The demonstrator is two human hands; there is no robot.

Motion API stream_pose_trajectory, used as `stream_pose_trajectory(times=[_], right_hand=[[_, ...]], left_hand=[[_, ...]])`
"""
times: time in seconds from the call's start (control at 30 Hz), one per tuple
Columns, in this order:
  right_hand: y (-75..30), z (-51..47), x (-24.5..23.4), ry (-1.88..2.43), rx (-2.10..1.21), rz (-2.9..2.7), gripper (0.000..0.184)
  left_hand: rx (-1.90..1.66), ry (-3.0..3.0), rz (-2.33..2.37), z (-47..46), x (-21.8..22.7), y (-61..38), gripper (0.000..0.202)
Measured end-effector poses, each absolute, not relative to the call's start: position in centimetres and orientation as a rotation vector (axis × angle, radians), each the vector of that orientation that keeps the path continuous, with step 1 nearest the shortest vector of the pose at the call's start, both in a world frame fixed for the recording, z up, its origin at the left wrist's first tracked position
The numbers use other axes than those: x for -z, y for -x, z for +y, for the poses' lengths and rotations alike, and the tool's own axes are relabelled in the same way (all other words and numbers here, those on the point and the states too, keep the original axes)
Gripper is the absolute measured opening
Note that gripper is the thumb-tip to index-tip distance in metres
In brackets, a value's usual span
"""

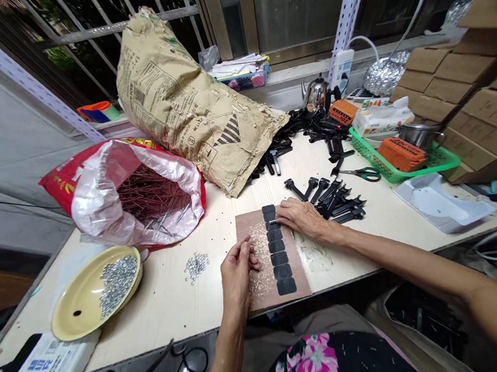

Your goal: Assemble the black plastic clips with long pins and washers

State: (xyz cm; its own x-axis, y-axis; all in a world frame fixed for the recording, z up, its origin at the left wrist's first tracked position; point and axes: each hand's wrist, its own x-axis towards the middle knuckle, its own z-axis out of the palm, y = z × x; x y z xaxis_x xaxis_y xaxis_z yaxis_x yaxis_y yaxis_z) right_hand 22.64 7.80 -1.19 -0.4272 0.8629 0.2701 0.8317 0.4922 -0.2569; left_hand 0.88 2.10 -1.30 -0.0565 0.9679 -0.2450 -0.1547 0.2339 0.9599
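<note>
A brown board (261,267) lies at the table's near edge, carrying a column of several black flat pieces (279,254) and a scatter of tiny metal bits. My left hand (236,270) rests on the board's left side, fingers curled together in a loose pinch. My right hand (300,217) lies on the board's upper right, its fingertips pressed on a black piece near the top of the column. Just right of that hand lies a bunch of black plastic handle-shaped parts (334,199).
A yellow dish (73,311) of small metal parts sits front left, with a little heap (195,265) beside it. A red and white bag of metal rods (142,191), a brown paper sack (186,103), a green basket (443,161), scissors (362,173) and cardboard boxes (469,86) ring the table.
</note>
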Motion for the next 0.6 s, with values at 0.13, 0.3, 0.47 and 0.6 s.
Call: stream_pose_trajectory(times=[0.13,0.3,0.47,0.6], right_hand=[[-22.4,7.5,1.9,1.408,-0.090,-2.388,0.025],[-22.3,5.4,2.6,0.854,-0.061,-2.670,0.027],[-22.6,5.5,2.1,1.093,-0.091,-2.563,0.029],[-22.2,4.1,2.0,0.679,-0.302,-2.722,0.030]], left_hand=[[-1.147,-0.958,1.315,2.0,1.5,-1.0,0.044],[-1.149,-1.055,1.389,1.7,1.8,-1.3,0.046],[-1.182,-1.098,1.457,1.4,2.0,-1.6,0.047],[-1.211,-1.097,1.456,1.3,2.0,-1.7,0.045]])
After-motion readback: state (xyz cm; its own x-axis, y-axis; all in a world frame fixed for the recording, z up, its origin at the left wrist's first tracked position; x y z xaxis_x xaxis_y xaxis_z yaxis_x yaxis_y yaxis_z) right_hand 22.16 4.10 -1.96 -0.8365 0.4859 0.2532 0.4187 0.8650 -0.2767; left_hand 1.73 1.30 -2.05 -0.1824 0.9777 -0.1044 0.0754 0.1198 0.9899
